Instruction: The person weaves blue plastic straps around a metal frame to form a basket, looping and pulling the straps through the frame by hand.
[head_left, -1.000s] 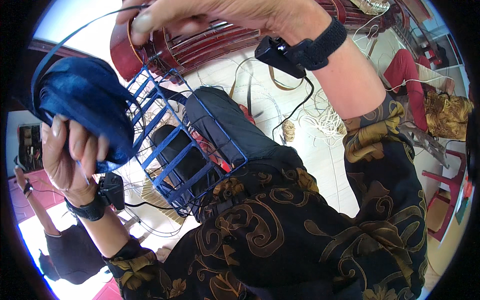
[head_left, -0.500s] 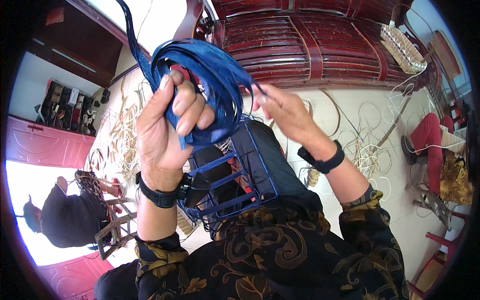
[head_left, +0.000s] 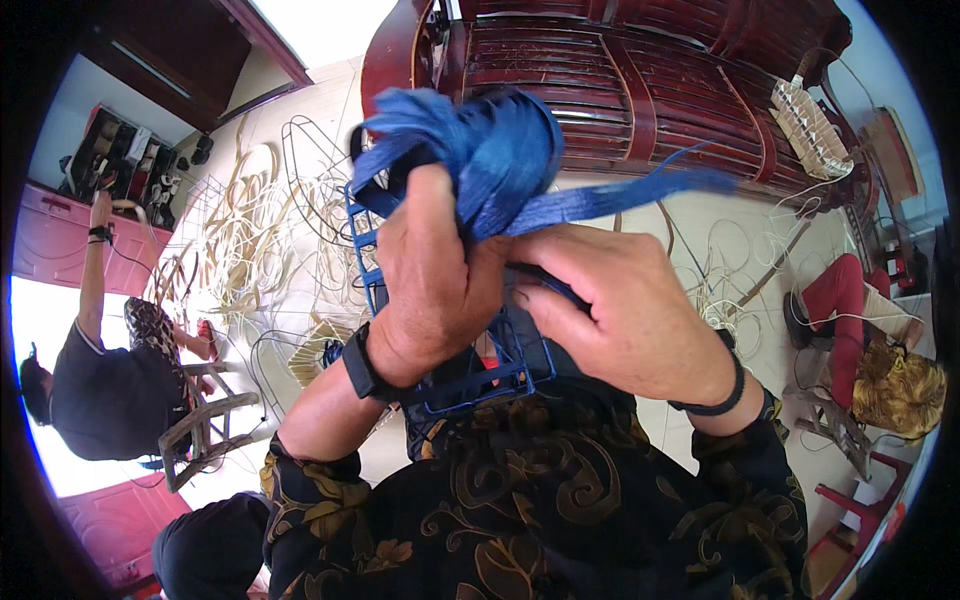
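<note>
- Dark red slatted bench [head_left: 545, 85]: far side, behind the work; nothing being done on it.
- Pale strips [head_left: 228, 250]: loose tangle on the floor, left of the work, well apart from the hands.
- Blue frame [head_left: 366, 238]: open wire frame on the person's lap, below the hands. Blue crosspieces show in the near part; the middle is hidden by hands and bundle, so can't tell how much is covered. Visible left side runs roughly near to far.
- Blue strip bundle [head_left: 515, 145]: held up over the lap, at the far side of the hands, in front of the bench. Progress, as judged: strip is gathered into looped folds, pinched in at the near end; not secured as far as visible, one length hangs free. No knot seen, though the hands may hide one. Looped mass has its long axis roughly left to right, narrowing near toward the grip.
- Right hand [head_left: 630, 310]: fingers and thumb curled in beside the left hand, at the bundle's near end; can't tell if they pinch a strand.
- Left hand [head_left: 430, 280]: clamped on the bundle's near end.
- Loose tail [head_left: 630, 197]: leaves the bundle's near end, points right and slightly far; tip blurred.
</note>
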